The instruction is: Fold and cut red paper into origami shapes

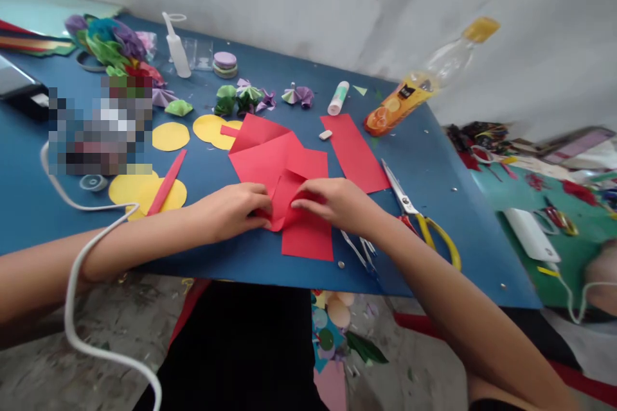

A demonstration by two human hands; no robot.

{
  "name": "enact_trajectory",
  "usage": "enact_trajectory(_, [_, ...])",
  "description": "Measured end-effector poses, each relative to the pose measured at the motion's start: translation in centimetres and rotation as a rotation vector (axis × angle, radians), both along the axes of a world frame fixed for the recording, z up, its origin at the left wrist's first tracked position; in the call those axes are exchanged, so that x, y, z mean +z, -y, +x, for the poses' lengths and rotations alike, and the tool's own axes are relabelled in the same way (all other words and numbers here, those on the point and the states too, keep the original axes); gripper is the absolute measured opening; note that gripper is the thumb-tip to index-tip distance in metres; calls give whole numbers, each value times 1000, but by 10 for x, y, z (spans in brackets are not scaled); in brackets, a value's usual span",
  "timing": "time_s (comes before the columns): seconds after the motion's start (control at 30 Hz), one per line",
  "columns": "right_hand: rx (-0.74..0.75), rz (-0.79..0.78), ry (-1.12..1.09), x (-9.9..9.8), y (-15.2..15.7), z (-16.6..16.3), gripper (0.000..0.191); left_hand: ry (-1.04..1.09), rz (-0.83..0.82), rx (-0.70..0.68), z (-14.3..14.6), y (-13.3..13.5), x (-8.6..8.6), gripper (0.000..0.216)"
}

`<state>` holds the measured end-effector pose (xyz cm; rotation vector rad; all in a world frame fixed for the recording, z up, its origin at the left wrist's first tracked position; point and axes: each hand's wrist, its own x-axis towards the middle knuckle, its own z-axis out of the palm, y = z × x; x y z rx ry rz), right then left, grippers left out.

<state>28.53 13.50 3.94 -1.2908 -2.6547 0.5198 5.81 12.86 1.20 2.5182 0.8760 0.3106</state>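
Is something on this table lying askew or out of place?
Yes. The bottle lies tipped on its side at the far edge of the table, against the wall. Paper scraps lie on the floor below. Both hands press red paper.

Bare blue table (434, 160) lay open between the red sheet (354, 151) and the scissors (419, 215), and along the near edge at the left. Yellow circles (144, 192) and a white cable (77, 270) crowded the left side; a bottle (414, 93) and glue stick (338, 97) blocked the far edge.
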Motion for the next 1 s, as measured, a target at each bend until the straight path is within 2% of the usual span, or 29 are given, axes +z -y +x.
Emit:
enact_trajectory(0.13, [-140, 21, 16, -9, -19, -11, 21, 128, -199, -43, -6, -13, -4, 10])
enact_trajectory(0.27, [-167, -13, -11, -17, -27, -14, 20, 187, -220, 32, -10, -14, -11, 6])
enact_trajectory(0.33, [-170, -26, -55, -20, -27, -13, 21, 211, -203, 45, -10, -13, -14, 9])
enact_trajectory(0.5, [-195, -12, -153, -25, -24, -9, 20, 269, -69, -91, -12, -9, -21, 23])
enact_trajectory(0.6, [-208, -27, -207, -28, -23, -8, 12, 251, 6, -90, -11, -6, -25, 25])
enact_trajectory(0.73, [-254, -39, -279, -32, -22, -8, 17, 191, 84, -78, -9, -2, -27, 23])
enact_trajectory(1.0, [-243, 11, -280, -36, -24, -12, 11, 185, 80, -86, -8, -1, -25, 24])
